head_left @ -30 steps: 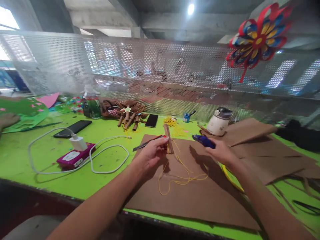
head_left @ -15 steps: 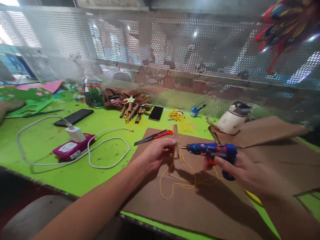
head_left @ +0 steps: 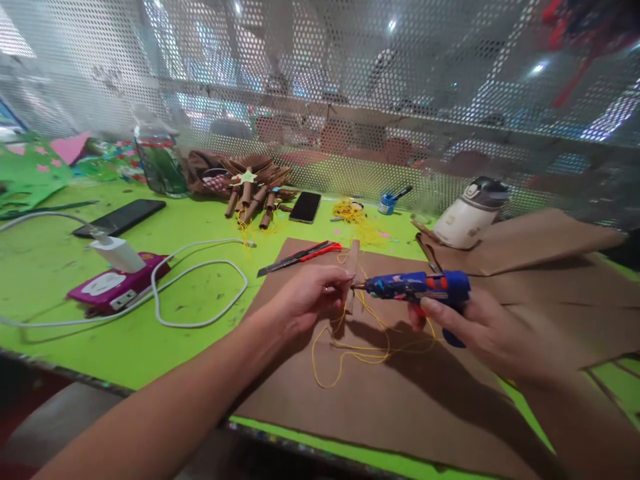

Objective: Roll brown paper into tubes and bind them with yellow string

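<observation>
My left hand [head_left: 307, 300] pinches a small brown rolled paper stick [head_left: 353, 264], held upright above a brown cardboard sheet [head_left: 400, 400]. Yellow string [head_left: 350, 347] hangs from the stick and loops on the cardboard. My right hand [head_left: 480, 333] is closed round a blue glue gun [head_left: 417, 288]. Its nozzle points left and touches the stick beside my left fingers.
A red-handled utility knife [head_left: 300, 256] lies behind my left hand. On the green table [head_left: 60, 267] sit a magenta power bank [head_left: 113, 288] with white charger and cable, two phones [head_left: 120, 218], a bundle of brown paper rolls [head_left: 253, 193], a white jar [head_left: 470, 217], more brown sheets [head_left: 550, 247]. Perforated metal screen behind.
My right hand brought the glue gun from the far right up to the stick. The nozzle now touches it. The view tilted down.
</observation>
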Demonstrator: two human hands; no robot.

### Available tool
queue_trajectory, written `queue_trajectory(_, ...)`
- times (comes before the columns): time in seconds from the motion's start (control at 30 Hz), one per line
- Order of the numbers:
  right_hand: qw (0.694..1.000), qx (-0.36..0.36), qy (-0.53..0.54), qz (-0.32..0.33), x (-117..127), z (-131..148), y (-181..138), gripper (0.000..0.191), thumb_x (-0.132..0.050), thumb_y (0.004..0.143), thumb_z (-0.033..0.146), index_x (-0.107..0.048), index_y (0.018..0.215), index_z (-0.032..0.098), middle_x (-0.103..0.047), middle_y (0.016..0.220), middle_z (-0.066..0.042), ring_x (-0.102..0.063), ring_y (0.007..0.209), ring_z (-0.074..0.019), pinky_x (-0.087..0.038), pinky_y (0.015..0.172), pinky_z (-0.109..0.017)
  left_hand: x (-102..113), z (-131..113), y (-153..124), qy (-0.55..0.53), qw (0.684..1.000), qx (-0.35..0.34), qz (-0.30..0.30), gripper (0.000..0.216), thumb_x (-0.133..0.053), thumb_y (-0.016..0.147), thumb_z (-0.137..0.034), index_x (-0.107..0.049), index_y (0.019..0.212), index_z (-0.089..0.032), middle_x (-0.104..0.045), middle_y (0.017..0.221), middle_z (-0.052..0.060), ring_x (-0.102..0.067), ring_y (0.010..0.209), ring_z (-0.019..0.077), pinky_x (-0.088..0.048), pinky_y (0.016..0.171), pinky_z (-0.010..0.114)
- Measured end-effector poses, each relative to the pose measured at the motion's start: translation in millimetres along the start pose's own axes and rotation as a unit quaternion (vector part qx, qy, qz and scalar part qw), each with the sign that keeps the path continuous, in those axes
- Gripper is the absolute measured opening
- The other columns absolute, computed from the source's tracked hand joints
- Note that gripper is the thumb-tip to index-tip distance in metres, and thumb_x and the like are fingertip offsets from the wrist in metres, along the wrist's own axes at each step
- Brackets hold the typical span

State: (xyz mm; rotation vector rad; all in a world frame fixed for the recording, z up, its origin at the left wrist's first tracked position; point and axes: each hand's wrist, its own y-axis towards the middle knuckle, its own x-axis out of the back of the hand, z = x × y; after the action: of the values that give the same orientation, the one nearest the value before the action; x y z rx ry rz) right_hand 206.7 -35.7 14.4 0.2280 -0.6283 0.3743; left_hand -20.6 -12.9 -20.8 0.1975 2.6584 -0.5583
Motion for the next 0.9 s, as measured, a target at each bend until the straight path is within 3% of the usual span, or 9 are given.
queue_trajectory(0.53, 0.999, -0.002, -0.017, 0.031, 1.0, 6.8, -5.6, 0.031, -0.047, 0.087, 0.047, -0.06, 0.085, 0.018, -0.058, 0.067, -0.002, -0.053, 0.061, -0.0131, -0.047, 0.057, -0.023, 4.9, 3.6, 7.2, -0.003, 1.0, -0.003, 0.029, 0.009, -0.062, 0.065, -0.017, -0.058, 0.061, -0.01, -0.059, 0.062, 0.005, -0.054, 0.053, 0.0104, -0.043, 0.052, 0.022)
queue_trajectory(0.9, 0.999, 0.021, -0.032, -0.007, 0.4, 7.2, 0.2, 0.034, -0.046, 0.086, 0.049, -0.055, 0.072, 0.019, -0.053, 0.061, -0.001, -0.048, 0.054, -0.0121, -0.044, 0.051, -0.023, 4.0, 3.8, 5.5, -0.014, 0.999, -0.016, 0.048, 0.011, -0.064, 0.063, -0.013, -0.054, 0.058, -0.012, -0.051, 0.056, 0.001, -0.046, 0.05, 0.0078, -0.04, 0.05, 0.02)
